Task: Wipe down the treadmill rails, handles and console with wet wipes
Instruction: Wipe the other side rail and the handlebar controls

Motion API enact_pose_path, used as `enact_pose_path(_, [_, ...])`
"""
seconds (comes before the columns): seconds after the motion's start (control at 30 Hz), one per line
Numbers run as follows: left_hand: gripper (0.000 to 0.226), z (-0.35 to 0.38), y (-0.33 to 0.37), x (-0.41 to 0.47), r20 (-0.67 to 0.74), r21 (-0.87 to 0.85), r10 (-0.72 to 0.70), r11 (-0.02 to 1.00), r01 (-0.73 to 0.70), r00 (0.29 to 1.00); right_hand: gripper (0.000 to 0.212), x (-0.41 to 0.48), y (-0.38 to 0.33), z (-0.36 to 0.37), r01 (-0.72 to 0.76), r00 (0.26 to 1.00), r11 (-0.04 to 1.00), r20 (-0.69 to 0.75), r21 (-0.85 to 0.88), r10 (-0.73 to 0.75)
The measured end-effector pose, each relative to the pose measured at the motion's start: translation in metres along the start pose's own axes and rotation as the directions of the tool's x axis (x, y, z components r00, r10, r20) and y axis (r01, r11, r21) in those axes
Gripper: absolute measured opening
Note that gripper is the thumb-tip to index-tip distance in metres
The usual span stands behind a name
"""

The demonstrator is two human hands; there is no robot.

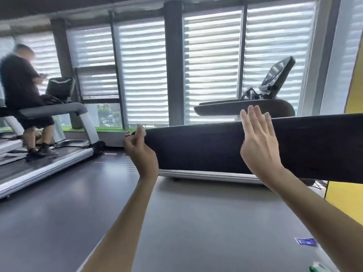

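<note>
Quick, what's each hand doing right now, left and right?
Left hand: fingers curled, pinching a small white wipe.
Right hand: open, flat against the dark rail.

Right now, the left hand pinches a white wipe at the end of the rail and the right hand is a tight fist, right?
No fist: the head view shows the right hand open, fingers straight against the dark treadmill rail. The left hand does pinch a white wipe at the rail's end.

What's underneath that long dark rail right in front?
Below the dark rail a strip of the treadmill's silver side frame shows, with a lighter grey surface nearer the camera. The rail itself hides the rest of the deck.
</note>
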State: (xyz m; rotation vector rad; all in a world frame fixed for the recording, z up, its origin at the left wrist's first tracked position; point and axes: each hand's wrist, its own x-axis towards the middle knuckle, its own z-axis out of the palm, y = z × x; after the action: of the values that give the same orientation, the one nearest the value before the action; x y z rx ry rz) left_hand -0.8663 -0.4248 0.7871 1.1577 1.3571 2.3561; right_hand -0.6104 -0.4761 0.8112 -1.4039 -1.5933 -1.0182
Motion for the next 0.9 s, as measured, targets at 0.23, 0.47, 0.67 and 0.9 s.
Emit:
enact_pose_path(0.23, [0.042,0.033,-0.002,-0.010,-0.216,-0.085,0.022,0.996,-0.042,0.976,0.061,0.011,0.011,-0.001,-0.031,0.998,0.999,-0.046,-0.021,0.030])
enact_pose_path(0.47, [0.039,0.074,0.016,-0.087,0.100,-0.059,0.524,0.851,-0.521,0.846,0.054,0.011,0.014,0.009,-0.013,0.988,0.999,-0.155,-0.038,0.007])
enact_pose_path(0.67, [0.038,0.042,-0.012,-0.040,0.062,0.094,0.552,0.826,-0.556,0.831,0.045,0.010,0.011,0.011,-0.072,0.984,0.997,-0.167,-0.031,0.066])
enact_pose_path(0.9, [0.040,0.032,-0.009,-0.023,-0.141,0.094,0.284,0.958,-0.273,0.948,0.047,0.009,0.010,0.009,-0.060,0.985,0.996,-0.166,-0.065,0.048])
